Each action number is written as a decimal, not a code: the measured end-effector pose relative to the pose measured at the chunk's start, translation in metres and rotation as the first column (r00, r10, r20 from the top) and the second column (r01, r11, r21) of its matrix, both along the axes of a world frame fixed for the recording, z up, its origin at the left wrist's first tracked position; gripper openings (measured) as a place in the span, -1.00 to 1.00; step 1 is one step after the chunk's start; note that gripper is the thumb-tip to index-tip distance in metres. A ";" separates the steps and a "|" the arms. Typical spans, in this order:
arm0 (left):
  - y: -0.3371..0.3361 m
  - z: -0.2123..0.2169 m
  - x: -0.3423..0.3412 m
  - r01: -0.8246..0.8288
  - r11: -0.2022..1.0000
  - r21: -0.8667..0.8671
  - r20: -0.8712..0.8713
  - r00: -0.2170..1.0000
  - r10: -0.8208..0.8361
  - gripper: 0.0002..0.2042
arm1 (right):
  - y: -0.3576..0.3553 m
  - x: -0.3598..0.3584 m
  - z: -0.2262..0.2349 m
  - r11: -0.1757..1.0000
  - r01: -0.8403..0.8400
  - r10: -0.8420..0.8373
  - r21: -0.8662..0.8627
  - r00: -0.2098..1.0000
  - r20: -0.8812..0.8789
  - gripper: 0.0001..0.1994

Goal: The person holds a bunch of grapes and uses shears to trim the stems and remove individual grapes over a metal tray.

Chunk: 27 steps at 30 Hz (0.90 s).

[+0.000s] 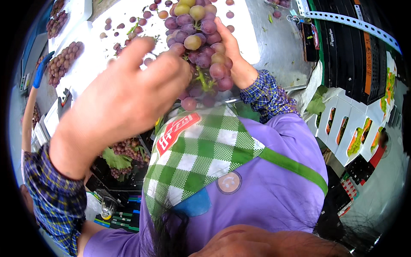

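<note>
A large bunch of purple and yellow-green grapes [201, 47] hangs in front of me with its green stem [201, 79] showing low down. My right hand [233, 53] holds the bunch from its right side, the thumb along the edge and the other fingers hidden behind the fruit. My left hand [124, 90], somewhat blurred, reaches over from the left with bent fingers. Its fingertips press together against the bunch's left edge, and whatever they pinch is hidden. Loose grapes [147, 14] and stem bits lie on the white surface [100, 60] beyond.
More bunches [64, 62] lie at the left, near another person's blue-gloved hand [40, 73]. Below my left hand, a dark crate holds grapes [130, 152] and a leaf. Black crates [344, 55] and white cartons [351, 124] stand at right, beside the metal tabletop [284, 51].
</note>
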<state>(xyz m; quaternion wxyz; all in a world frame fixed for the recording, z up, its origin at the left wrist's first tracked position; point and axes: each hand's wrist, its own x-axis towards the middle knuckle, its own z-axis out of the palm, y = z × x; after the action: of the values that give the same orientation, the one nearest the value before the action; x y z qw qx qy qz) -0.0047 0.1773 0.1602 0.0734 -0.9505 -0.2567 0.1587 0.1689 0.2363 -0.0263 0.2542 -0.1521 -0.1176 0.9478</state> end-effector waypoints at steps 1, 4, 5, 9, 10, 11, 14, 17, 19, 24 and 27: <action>0.006 -0.001 -0.006 0.012 1.000 0.001 0.041 0.999 -0.012 -0.56 | -0.002 -0.001 0.002 0.999 -0.002 0.002 -0.032 1.000 0.020 -0.34; 0.014 -0.005 -0.014 0.017 1.000 0.015 0.137 0.990 -0.018 -0.51 | -0.006 -0.003 0.007 0.998 0.002 0.003 -0.071 0.998 0.070 -0.36; 0.011 -0.005 -0.012 -0.018 1.000 0.008 0.127 0.992 0.017 -0.52 | -0.005 -0.004 0.003 0.999 0.011 -0.007 -0.046 0.997 0.081 -0.34; -0.005 0.001 -0.003 -0.129 0.991 -0.025 0.112 0.985 0.131 -0.53 | 0.000 -0.001 -0.004 0.995 -0.047 0.046 -0.091 0.999 -0.017 -0.32; -0.007 0.003 -0.002 -0.158 0.987 -0.042 0.111 0.981 0.162 -0.53 | 0.000 0.000 -0.005 0.992 -0.060 0.055 -0.110 0.997 -0.045 -0.31; -0.009 0.004 -0.001 -0.187 0.981 -0.060 0.110 0.975 0.193 -0.53 | 0.000 0.000 -0.006 0.990 -0.054 0.047 -0.127 0.997 -0.059 -0.31; -0.011 0.004 0.001 -0.231 0.972 -0.041 0.102 0.967 0.234 -0.54 | 0.001 0.004 -0.014 0.988 -0.065 0.064 -0.143 0.998 -0.013 -0.31; -0.012 0.005 -0.001 -0.262 0.964 -0.040 0.104 0.959 0.265 -0.55 | 0.004 0.005 -0.011 0.994 -0.075 0.076 -0.080 0.997 0.015 -0.30; -0.016 0.006 0.002 -0.287 0.957 -0.028 0.095 0.953 0.289 -0.55 | 0.006 0.005 -0.003 0.998 -0.061 0.061 -0.019 0.998 0.023 -0.30; -0.029 0.015 0.013 -0.373 0.928 -0.016 0.019 0.927 0.374 -0.54 | 0.009 0.000 -0.001 0.997 0.079 -0.079 -0.002 0.996 0.029 -0.32; -0.038 0.013 0.016 -0.406 0.914 0.011 0.005 0.914 0.406 -0.53 | 0.007 0.001 0.003 0.998 0.054 -0.055 -0.032 0.998 -0.028 -0.32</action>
<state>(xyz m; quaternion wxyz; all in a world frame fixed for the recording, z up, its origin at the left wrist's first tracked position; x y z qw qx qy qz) 0.0111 0.1389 0.1734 0.0441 -0.8762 -0.4496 0.1678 0.1701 0.2437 -0.0234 0.2791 -0.1457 -0.0949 0.9444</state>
